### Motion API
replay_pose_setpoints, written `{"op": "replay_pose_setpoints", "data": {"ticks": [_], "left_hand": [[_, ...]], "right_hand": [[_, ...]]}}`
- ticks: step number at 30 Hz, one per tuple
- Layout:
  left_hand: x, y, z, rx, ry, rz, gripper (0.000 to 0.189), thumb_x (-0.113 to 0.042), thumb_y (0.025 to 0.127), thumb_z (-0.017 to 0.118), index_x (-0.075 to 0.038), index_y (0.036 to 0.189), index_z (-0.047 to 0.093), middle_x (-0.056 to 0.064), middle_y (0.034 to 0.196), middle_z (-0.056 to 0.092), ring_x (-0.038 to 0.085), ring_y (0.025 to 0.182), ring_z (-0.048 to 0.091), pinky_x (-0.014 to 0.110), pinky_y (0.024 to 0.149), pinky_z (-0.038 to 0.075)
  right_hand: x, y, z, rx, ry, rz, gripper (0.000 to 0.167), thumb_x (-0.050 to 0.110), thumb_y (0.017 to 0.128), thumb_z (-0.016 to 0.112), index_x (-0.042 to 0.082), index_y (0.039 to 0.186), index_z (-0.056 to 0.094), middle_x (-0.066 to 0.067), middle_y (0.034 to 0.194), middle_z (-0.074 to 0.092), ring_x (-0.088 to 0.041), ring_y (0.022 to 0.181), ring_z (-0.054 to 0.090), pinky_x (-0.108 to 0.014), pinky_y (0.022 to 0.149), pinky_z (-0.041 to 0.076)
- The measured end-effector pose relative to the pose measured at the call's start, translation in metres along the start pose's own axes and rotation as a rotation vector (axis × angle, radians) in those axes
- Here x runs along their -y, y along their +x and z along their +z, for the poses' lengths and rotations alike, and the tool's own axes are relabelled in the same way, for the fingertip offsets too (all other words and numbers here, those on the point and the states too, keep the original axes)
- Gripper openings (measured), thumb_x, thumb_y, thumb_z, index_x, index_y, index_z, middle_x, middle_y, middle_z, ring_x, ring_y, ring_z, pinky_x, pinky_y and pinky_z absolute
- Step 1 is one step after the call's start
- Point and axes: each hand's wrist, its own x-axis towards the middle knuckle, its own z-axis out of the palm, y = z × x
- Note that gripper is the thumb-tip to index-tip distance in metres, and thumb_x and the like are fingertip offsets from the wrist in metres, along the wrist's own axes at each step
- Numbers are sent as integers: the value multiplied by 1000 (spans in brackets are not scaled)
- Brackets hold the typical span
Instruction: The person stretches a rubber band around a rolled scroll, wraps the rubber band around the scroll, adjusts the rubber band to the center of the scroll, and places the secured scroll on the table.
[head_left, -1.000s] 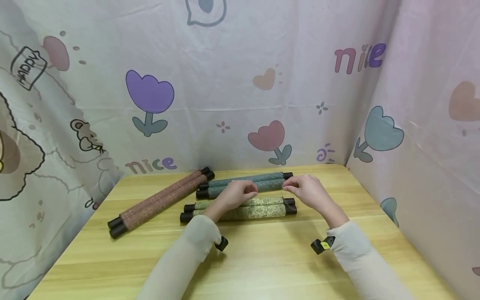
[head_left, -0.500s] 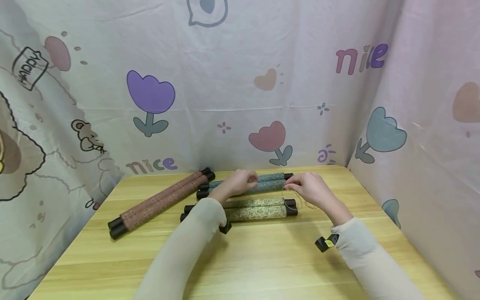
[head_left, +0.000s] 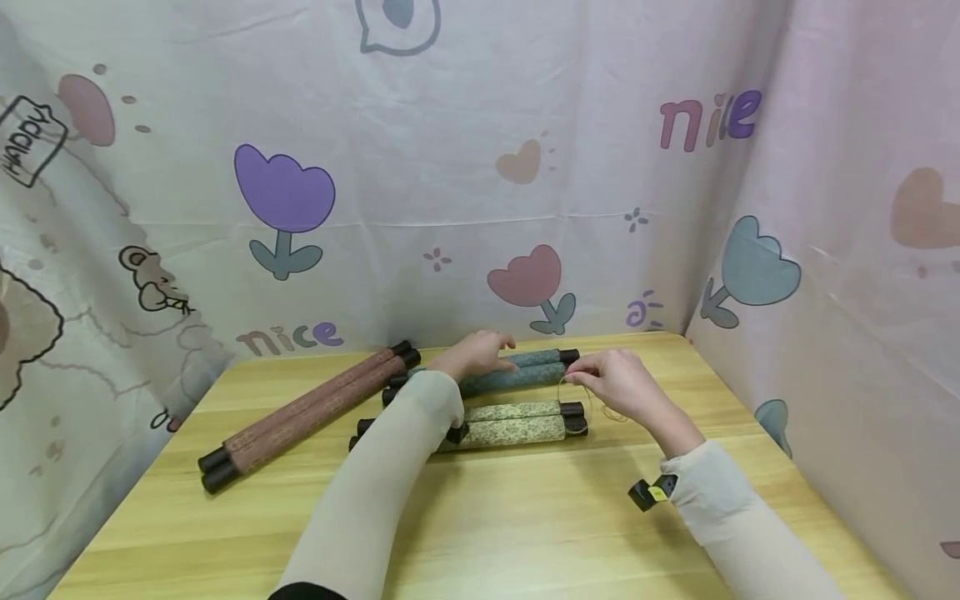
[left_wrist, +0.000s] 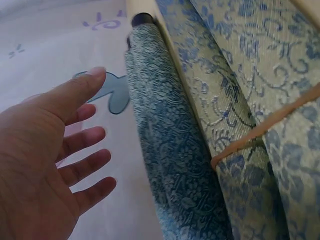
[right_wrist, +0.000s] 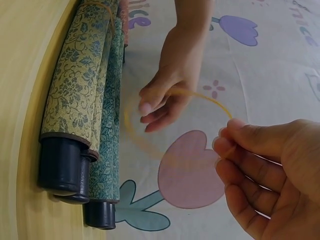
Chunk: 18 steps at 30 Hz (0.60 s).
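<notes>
My right hand (head_left: 618, 383) pinches a thin yellow rubber band (right_wrist: 220, 106) between thumb and fingers; the band hangs as a loose loop. My left hand (head_left: 474, 354) hovers by the teal patterned scroll (head_left: 517, 380), its fingers spread and holding nothing in the left wrist view. That scroll is rolled from both ends, with black knobs. In front of it lies a cream-green floral scroll (head_left: 517, 431), bound by a brownish rubber band (left_wrist: 272, 119). My left forearm hides part of both scrolls in the head view.
A reddish-brown double-rolled scroll (head_left: 307, 412) lies slanted at the left of the wooden table (head_left: 525, 517). More thin rubber band (head_left: 615, 415) lies on the table beside my right hand. A printed curtain (head_left: 420, 192) stands behind the table.
My left hand has moved from above the cream-green scroll back to the teal one, and its fingers have opened out. My right hand stays nearly in place, still pinching the rubber band.
</notes>
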Motion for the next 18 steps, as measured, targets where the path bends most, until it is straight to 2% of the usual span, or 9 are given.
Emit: {"op": "replay_pose_setpoints", "data": {"ticks": [5,10,14,18], "left_hand": [[0,13,9,56,24,-50,77,-47,89,69,-11,151,38,12,154,35,30,140,34,45,112,33],[5,18,18,121,-7,-103,98,-50,82,75,-12,157,23,12,160,21,31,145,23,48,115,27],[15,18,26,179,-6,-155,108,-51,78,78,-16,158,15,8,160,23,29,144,25,48,114,28],[21,16,30,209,-6,-181,109,-47,78,80,-17,159,14,8,158,28,29,142,31,48,112,31]], "right_hand": [[-2,-2,0,1,5,-8,13,23,92,69,15,97,78,3,89,74,-7,57,50,-33,62,45],[-4,-4,2,4,0,-23,10,23,92,70,18,94,78,5,88,74,-4,60,54,-33,64,48],[-6,-6,2,12,-3,-19,10,23,93,69,19,94,78,7,87,73,-4,59,53,-30,62,46],[-7,-6,1,9,1,-25,10,23,93,68,19,94,78,6,87,73,-5,58,52,-29,60,45]]}}
